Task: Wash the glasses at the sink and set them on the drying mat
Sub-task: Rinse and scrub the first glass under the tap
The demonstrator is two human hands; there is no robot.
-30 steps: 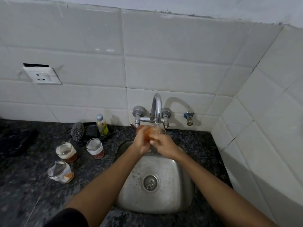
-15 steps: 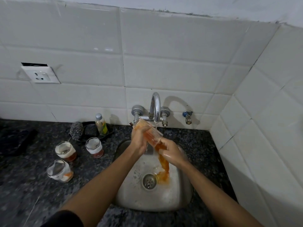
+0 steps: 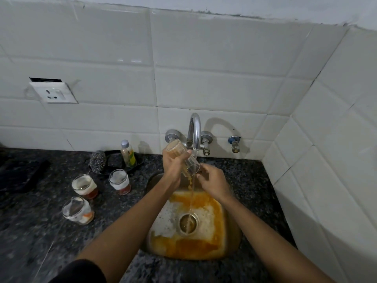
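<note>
Glass [image 3: 183, 159] tilted mouth-down under the tap [image 3: 195, 131], left fingers [image 3: 179, 160] wrapped around it, right fingers [image 3: 204, 170] loosely curled beside.

Left of the sink [image 3: 228, 237], three dirty glasses [image 3: 120, 181] stand grouped on the worktop [image 3: 40, 231], with a scrubber [image 3: 98, 161], dark tray [image 3: 116, 162] and small bottle [image 3: 128, 153] behind them against the wall. Bare worktop lies nearer the viewer on that side. The tap [image 3: 195, 131] overhangs the basin's rear, and the tiled side wall [image 3: 326, 160] closes in on the right.
</note>
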